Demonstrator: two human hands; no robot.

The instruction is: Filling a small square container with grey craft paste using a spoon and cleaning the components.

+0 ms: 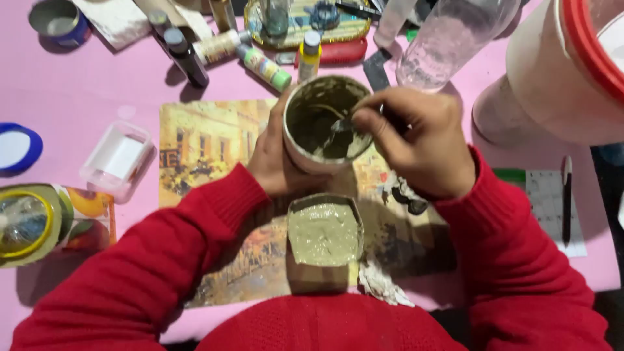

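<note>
A: Status on the head view?

B: Scraping stage, I'd say. Left hand (276, 159) wraps the round cup (323, 123) from its left side, fingers curled around the far wall, thumb side toward the person. Cup is held tilted a bit, just above the printed mat (208, 146).

A: Right hand?

B: Right hand (419, 140) is at the cup's right rim. Fingers pressed together, pinching the handle of a spoon (338, 130). Spoon bowl is down inside the cup, in the grey-green paste on the wall.

A: Where does the paste go?

B: Looks like into the square mould (324, 233), which sits on the mat directly below the cup, close to the person's chest. Already filled about level with grey-green mix. Surface is lumpy, not smoothed.

A: So nearly done?

B: My read: yes, cup is mostly empty, only a coating and a lump at the bottom. Next move likely calls for lifting the spoon load out without dripping, and keeping the cup over the mould.

A: Risks?

B: Mould is brim-full; more paste could spill over the edge onto the mat. A crumpled white rag (383, 286) lies just right of the mould.

A: Clutter?

B: Small paint bottles (263, 65) and a clear plastic bottle (448, 36) on the pink counter (78, 97) beyond the cup, well apart from the hands. White bucket with red rim (572, 71) at far right.
</note>
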